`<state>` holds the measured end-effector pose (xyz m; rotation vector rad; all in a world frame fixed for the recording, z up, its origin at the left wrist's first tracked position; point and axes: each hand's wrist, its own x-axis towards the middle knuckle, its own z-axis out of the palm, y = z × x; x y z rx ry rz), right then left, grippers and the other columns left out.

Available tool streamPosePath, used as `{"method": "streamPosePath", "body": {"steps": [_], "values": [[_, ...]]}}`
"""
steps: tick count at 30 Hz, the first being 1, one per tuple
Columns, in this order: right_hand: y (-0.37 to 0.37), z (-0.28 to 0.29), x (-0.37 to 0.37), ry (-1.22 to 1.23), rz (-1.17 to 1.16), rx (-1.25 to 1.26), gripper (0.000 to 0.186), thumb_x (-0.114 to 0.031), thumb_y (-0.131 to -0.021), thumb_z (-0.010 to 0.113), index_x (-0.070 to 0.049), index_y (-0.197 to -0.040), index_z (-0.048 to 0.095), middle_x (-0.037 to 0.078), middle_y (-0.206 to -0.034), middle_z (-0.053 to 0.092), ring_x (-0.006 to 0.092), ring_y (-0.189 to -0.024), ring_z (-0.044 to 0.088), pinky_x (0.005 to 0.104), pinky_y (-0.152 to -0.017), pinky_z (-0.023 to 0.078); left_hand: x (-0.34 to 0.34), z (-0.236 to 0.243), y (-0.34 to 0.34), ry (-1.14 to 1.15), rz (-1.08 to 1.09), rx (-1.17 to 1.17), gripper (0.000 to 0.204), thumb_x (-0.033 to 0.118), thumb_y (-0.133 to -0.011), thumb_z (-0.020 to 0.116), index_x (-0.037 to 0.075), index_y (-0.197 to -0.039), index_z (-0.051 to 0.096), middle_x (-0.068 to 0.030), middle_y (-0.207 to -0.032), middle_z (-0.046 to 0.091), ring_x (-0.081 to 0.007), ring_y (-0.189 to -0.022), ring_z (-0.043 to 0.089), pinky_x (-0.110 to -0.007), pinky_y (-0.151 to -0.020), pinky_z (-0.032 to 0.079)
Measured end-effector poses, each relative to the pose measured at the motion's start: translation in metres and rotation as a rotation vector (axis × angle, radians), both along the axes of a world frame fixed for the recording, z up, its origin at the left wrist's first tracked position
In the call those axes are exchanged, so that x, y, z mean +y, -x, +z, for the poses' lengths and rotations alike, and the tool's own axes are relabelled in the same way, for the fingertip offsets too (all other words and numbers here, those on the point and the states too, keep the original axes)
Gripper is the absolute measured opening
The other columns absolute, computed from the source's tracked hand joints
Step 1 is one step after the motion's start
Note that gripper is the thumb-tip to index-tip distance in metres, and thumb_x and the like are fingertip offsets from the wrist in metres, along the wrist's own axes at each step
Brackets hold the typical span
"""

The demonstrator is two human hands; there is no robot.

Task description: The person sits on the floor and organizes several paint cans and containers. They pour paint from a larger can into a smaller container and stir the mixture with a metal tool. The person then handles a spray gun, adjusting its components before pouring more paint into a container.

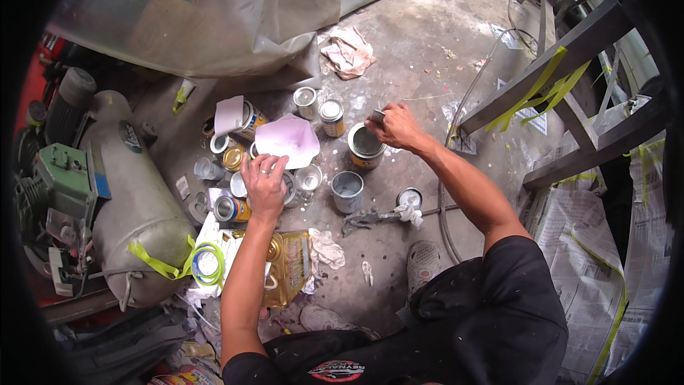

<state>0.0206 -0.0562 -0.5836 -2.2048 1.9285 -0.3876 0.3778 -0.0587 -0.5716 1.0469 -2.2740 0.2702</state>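
Note:
My left hand (pixel 265 184), with a ring on one finger, grips the lower edge of a pale lilac paper sheet (pixel 288 139) lying over several cans. Closed around a small flat grey piece (pixel 377 117), my right hand (pixel 399 127) is at the rim of an open paint can (pixel 364 159). Grey paint shows inside that can. A tub of grey paint (pixel 347 192) stands just nearer to me. Beyond the sheet are a lidded can (pixel 331 115) and a second small can (pixel 306 102). The exact kind of the grey piece is hard to make out.
A grey air compressor tank (pixel 135 192) fills the left side. Near my left forearm lie green tape (pixel 208 264) and a gold rectangular tin (pixel 291 271). A hose (pixel 445 214) crosses the floor at right, beside a metal frame (pixel 548 75). A crumpled cloth (pixel 348 52) lies farther off.

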Motion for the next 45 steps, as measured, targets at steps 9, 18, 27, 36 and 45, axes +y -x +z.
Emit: {"method": "streamPosePath", "body": {"steps": [9,18,27,36,45], "values": [[-0.005,0.003,0.002,0.026,0.004,-0.053,0.046,-0.042,-0.096,0.057,-0.002,-0.079,0.073,0.023,-0.075,0.068,0.0414,-0.082,0.066,0.0508,-0.082,0.046,0.0,-0.001,-0.002,-0.007,0.003,-0.004,0.051,-0.006,-0.067,0.067,0.017,-0.112,0.071,-0.0025,-0.104,0.067,-0.0249,-0.109,0.06,-0.054,-0.115,0.031],[-0.001,0.007,0.001,-0.064,-0.034,-0.066,0.049,-0.042,-0.094,0.06,0.001,-0.074,0.069,0.023,-0.075,0.068,0.0443,-0.083,0.066,0.0525,-0.082,0.046,-0.001,-0.001,0.001,-0.004,-0.001,0.008,0.05,-0.006,-0.067,0.067,0.018,-0.112,0.072,-0.0021,-0.104,0.067,-0.0245,-0.109,0.06,-0.054,-0.115,0.031],[-0.001,0.0,-0.003,0.049,0.008,-0.022,0.048,-0.042,-0.094,0.06,0.0,-0.075,0.071,0.023,-0.077,0.068,0.0389,-0.09,0.065,0.0507,-0.089,0.044,-0.001,-0.002,0.0,0.002,-0.001,0.001,0.05,-0.005,-0.067,0.068,0.017,-0.111,0.071,-0.0018,-0.104,0.066,-0.0242,-0.109,0.06,-0.054,-0.115,0.031],[-0.007,0.022,0.0,-0.255,-0.071,-0.101,0.046,-0.041,-0.095,0.059,0.0,-0.077,0.071,0.023,-0.078,0.069,0.0388,-0.087,0.066,0.049,-0.087,0.046,0.0,0.0,-0.001,-0.011,-0.001,0.007,0.051,-0.006,-0.066,0.067,0.017,-0.111,0.071,-0.0021,-0.104,0.066,-0.0246,-0.109,0.061,-0.054,-0.116,0.031],[-0.004,0.002,-0.003,0.009,-0.011,-0.086,0.043,-0.041,-0.093,0.061,-0.002,-0.083,0.074,0.022,-0.079,0.07,0.0417,-0.081,0.067,0.0515,-0.083,0.048,-0.001,-0.002,0.001,-0.005,0.002,0.006,0.052,-0.006,-0.065,0.067,0.017,-0.111,0.071,-0.0022,-0.104,0.067,-0.0248,-0.109,0.061,-0.054,-0.115,0.031]]}}
